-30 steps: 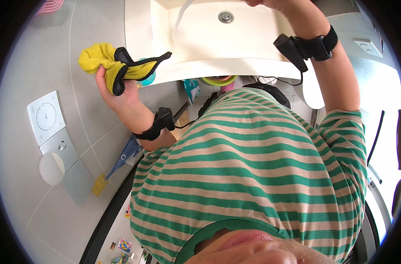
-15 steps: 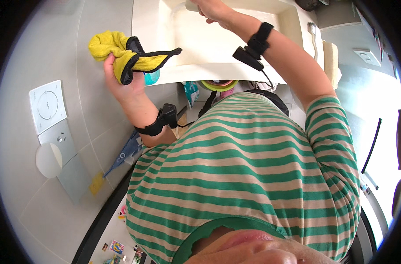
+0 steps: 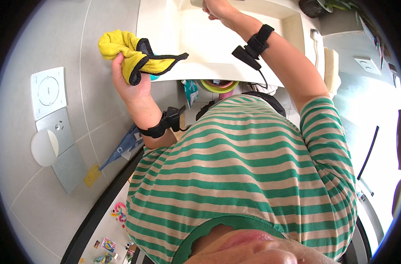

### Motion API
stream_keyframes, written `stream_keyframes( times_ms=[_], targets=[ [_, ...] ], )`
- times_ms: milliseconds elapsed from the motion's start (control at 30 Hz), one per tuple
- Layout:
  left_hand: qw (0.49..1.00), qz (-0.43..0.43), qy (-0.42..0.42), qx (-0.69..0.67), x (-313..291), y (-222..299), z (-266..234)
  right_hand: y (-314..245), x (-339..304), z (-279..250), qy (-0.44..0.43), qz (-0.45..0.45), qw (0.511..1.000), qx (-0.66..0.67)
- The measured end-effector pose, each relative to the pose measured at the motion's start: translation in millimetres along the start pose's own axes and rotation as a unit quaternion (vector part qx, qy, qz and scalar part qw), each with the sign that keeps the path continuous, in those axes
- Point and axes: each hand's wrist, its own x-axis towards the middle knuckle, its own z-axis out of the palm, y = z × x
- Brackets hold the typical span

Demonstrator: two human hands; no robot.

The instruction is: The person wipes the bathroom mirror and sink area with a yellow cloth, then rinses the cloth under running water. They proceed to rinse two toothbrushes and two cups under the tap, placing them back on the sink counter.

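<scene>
My left hand (image 3: pixel 134 91) is raised left of the sink and closed around a bunched yellow cloth (image 3: pixel 131 56) with black edging. One edged corner of the cloth sticks out to the right, over the near left part of the white sink (image 3: pixel 218 72). At the top edge of the head view, my right hand (image 3: pixel 218 9) reaches over the sink with its fingers curled. A greyish piece (image 3: pixel 199 2) beside those fingers is mostly cut off by the frame, so its kind and whether I grip it do not show.
Left of me, the tiled wall carries a round-dial panel (image 3: pixel 48 93) and a socket plate (image 3: pixel 59 127). Below the sink's front are a green basin (image 3: pixel 204 86) and a teal packet (image 3: pixel 190 93). A plant pot (image 3: pixel 312 8) stands at the back right.
My left hand and the cloth appear slightly farther right, and the view has shifted a little. My right hand has moved slightly up and right in the picture. The cloth remains in my left hand.
</scene>
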Motion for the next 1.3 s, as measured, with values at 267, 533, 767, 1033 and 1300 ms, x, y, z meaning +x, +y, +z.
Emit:
stream_keyframes(
  times_ms=[267, 533, 767, 1033, 1300],
  targets=[
    [0.989, -0.076, -0.090, -0.086, 13, 3, -5, -18, -23, -32, -0.038, 0.012, 0.997, -0.070],
    [0.993, -0.065, -0.065, -0.069, 15, -4, -8, -37, -41, -127, 0.185, -0.171, 0.759, -0.600],
    [0.999, -0.022, 0.003, 0.048, 18, -13, -17, -122, -60, -167, 0.176, -0.130, 0.620, -0.754],
    [0.998, -0.058, 0.011, -0.021, 14, -14, -17, -138, -45, -193, 0.133, -0.172, 0.563, -0.798],
    [0.991, -0.106, 0.006, -0.078, 19, -14, -21, -149, -42, -184, 0.129, -0.159, 0.524, -0.827]
  ],
)
